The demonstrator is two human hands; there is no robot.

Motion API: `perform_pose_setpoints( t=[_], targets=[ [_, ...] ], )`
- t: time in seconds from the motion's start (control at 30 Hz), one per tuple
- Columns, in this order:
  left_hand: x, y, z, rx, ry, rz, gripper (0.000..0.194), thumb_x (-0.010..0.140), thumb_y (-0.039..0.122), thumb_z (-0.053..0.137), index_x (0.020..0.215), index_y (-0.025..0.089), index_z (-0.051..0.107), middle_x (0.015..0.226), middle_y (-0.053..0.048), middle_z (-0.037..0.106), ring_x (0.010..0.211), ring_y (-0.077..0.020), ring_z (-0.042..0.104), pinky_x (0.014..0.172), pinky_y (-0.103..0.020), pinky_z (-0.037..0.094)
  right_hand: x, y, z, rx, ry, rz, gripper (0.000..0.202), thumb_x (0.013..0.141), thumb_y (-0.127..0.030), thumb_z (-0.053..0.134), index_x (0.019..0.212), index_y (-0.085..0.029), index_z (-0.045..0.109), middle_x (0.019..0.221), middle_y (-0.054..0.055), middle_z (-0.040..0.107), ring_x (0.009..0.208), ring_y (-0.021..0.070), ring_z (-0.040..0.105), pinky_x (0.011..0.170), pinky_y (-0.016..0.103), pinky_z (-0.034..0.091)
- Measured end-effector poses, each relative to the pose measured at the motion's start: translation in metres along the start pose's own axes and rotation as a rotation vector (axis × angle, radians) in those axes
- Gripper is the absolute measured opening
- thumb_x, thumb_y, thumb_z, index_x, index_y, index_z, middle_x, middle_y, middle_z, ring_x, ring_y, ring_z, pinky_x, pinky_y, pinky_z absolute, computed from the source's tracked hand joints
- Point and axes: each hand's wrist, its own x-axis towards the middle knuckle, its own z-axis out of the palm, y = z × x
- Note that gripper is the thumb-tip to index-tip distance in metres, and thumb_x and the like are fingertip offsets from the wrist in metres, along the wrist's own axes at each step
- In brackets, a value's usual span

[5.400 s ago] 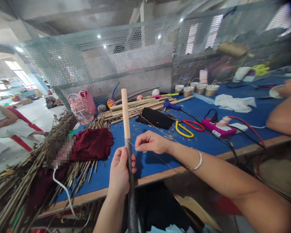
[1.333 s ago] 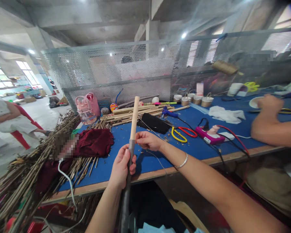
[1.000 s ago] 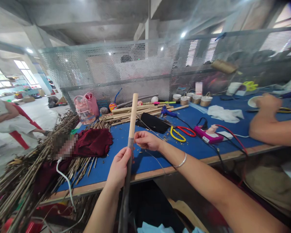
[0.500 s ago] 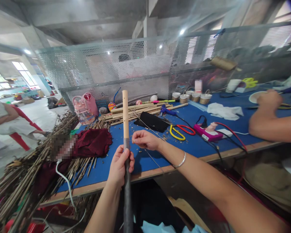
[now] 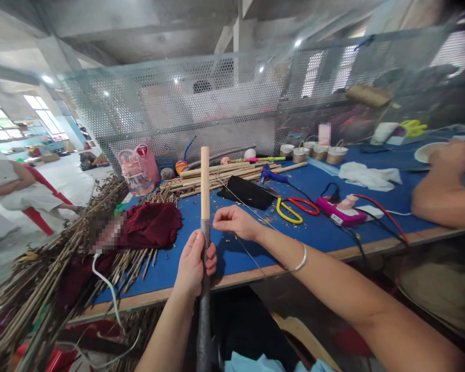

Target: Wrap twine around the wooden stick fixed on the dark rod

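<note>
My left hand (image 5: 196, 262) is wrapped round a long upright stick (image 5: 205, 186), pale bare wood on top and dark grey sleeve or bark below. The fingers sit just under the line where pale meets dark. My right hand (image 5: 236, 222), with a silver bangle on its wrist, is pinched close to the right side of the stick. What its fingertips hold, if anything, is too small to make out. A thin wire-like strand (image 5: 250, 254) runs behind and below the right hand.
On the blue table (image 5: 170, 274) lie a maroon cloth (image 5: 151, 226), twigs, pale sticks, a black cloth (image 5: 246, 192), yellow-and-red-handled scissors (image 5: 289, 211), a blue glue gun (image 5: 273, 176) and a purple power strip (image 5: 341, 211). Another person's arm (image 5: 449, 204) rests at the right.
The view has shifted slightly, so the table things sit a little further right. The stick has turned a little in my left hand; my right hand stays pinched beside it.
</note>
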Motion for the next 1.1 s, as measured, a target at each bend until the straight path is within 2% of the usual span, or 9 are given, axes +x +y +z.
perform_pose_setpoints(
  t=[0.1,0.23,0.53,0.9,1.1],
  targets=[
    [0.001,-0.002,-0.002,-0.010,-0.003,-0.003,0.031,0.079,0.048,0.054,0.077,0.023,0.037,0.054,0.008,0.041,0.036,-0.0033,0.031,0.032,-0.012,0.022,0.003,-0.001,-0.001,-0.085,0.069,-0.035,0.025,0.068,-0.036,0.066,0.065,-0.013,0.057,0.056,-0.003,0.047,0.052,0.0072,0.038,0.049,0.021,0.029],
    [0.001,-0.003,-0.002,-0.015,-0.004,-0.023,0.031,0.080,0.047,0.054,0.076,0.023,0.035,0.054,0.008,0.040,0.035,-0.0031,0.030,0.032,-0.012,0.021,0.004,-0.004,-0.001,-0.221,0.152,-0.094,0.023,0.072,-0.035,0.062,0.068,-0.012,0.059,0.055,-0.003,0.044,0.052,0.0076,0.035,0.050,0.022,0.027],
    [0.002,-0.004,-0.001,-0.005,-0.002,-0.016,0.029,0.082,0.045,0.052,0.076,0.022,0.034,0.054,0.008,0.040,0.035,-0.0030,0.030,0.032,-0.012,0.021,0.002,-0.009,-0.003,-0.318,0.191,-0.151,0.022,0.075,-0.034,0.059,0.069,-0.013,0.060,0.055,-0.002,0.043,0.052,0.0080,0.033,0.049,0.022,0.027],
    [0.003,-0.004,0.000,0.002,-0.004,-0.011,0.027,0.084,0.043,0.050,0.077,0.022,0.035,0.055,0.008,0.041,0.036,-0.0031,0.030,0.032,-0.012,0.022,-0.004,-0.013,-0.002,-0.265,0.201,-0.157,0.021,0.074,-0.031,0.060,0.068,-0.012,0.058,0.054,-0.003,0.042,0.050,0.0065,0.033,0.047,0.021,0.026],
    [0.000,-0.004,-0.002,-0.025,0.003,-0.013,0.028,0.082,0.043,0.052,0.076,0.022,0.034,0.055,0.008,0.042,0.035,-0.0032,0.030,0.032,-0.012,0.022,0.000,-0.003,0.002,-0.116,0.160,-0.075,0.021,0.072,-0.031,0.062,0.065,-0.012,0.055,0.049,-0.006,0.040,0.045,0.0049,0.031,0.043,0.020,0.023]
  ],
)
